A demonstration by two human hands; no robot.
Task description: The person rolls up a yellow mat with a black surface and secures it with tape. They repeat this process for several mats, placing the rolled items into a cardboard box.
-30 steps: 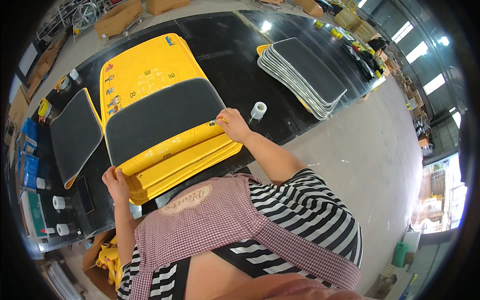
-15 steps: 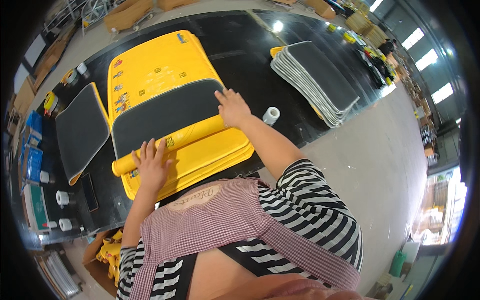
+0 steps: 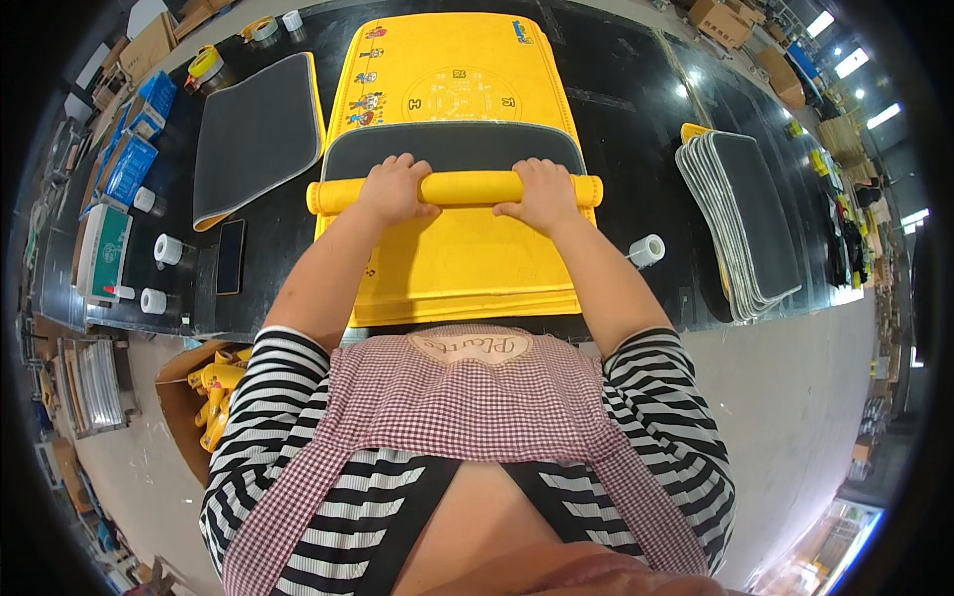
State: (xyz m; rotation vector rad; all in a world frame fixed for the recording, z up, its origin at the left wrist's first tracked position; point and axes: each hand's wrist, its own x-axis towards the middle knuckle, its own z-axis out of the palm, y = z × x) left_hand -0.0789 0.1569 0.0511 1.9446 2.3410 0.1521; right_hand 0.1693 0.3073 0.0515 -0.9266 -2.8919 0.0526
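Note:
A yellow mat with a dark grey back lies partly rolled across the middle of the table, its roll (image 3: 469, 189) running left to right. My left hand (image 3: 395, 191) is closed over the left part of the roll, thumb on the near side. Over the right part my right hand (image 3: 544, 196) is curled the same way. Beyond the roll, the mat's flat grey back (image 3: 452, 149) shows. Yellow mats (image 3: 462, 263) lie stacked beneath, and a printed yellow face (image 3: 457, 74) with small cartoon figures extends toward the far edge.
Left stand a folded grey-backed mat (image 3: 260, 134), a phone (image 3: 230, 258), tape rolls (image 3: 168, 249) and blue boxes (image 3: 129, 169). Right lie a white roll (image 3: 647, 250) and a stack of grey-backed mats (image 3: 750, 219). A carton (image 3: 184, 392) of yellow rolls sits below the table's left side.
My view has swung, so the mats sit more squarely ahead. The roll has moved away from me and looks tighter. Both hands, flatter before, now curl around it.

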